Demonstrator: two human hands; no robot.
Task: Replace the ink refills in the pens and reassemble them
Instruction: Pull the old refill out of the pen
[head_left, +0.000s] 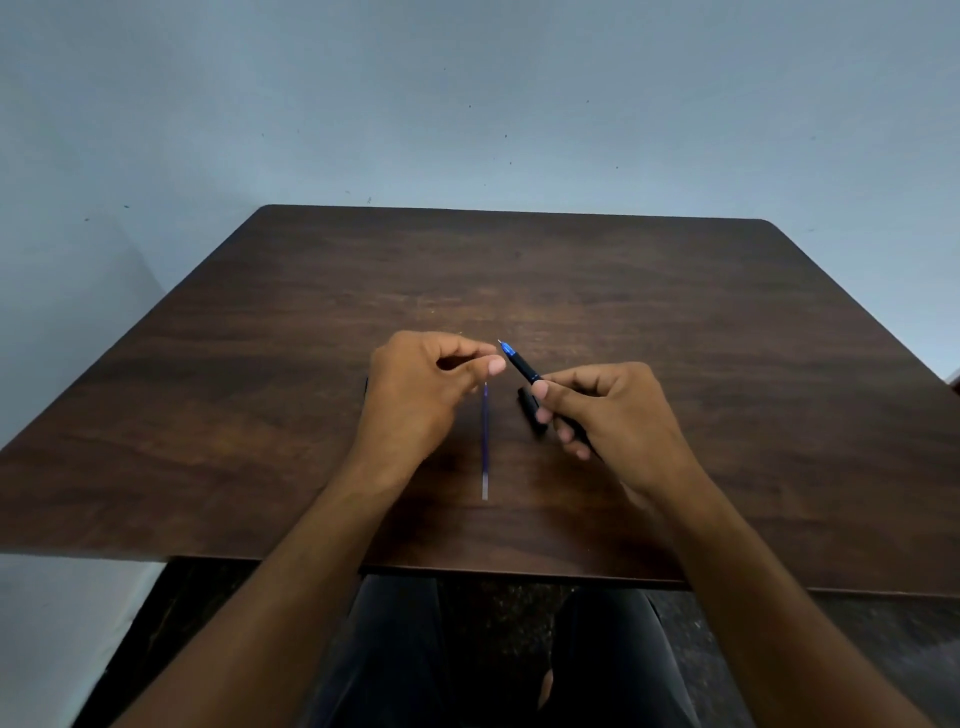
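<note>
I see both hands raised just above the dark wooden bench (675, 322), near its middle. My right hand (613, 410) is closed around a black pen (522, 364): thumb and fingers grip the barrel, and the front end sticks out up and to the left, with a blue section and a fine metal tip pointing at the left hand. The left hand (421, 384) is loosely curled, thumb and forefinger nearly pinched together close beside the pen tip; I cannot tell whether anything small sits between them. Between the two hands a blue ink refill (485, 441) lies flat on the bench, running straight toward me, its near end pale and clear. A black pen cap (532, 410) lies on the bench just beside the right hand's fingertips, partly hidden by them.
</note>
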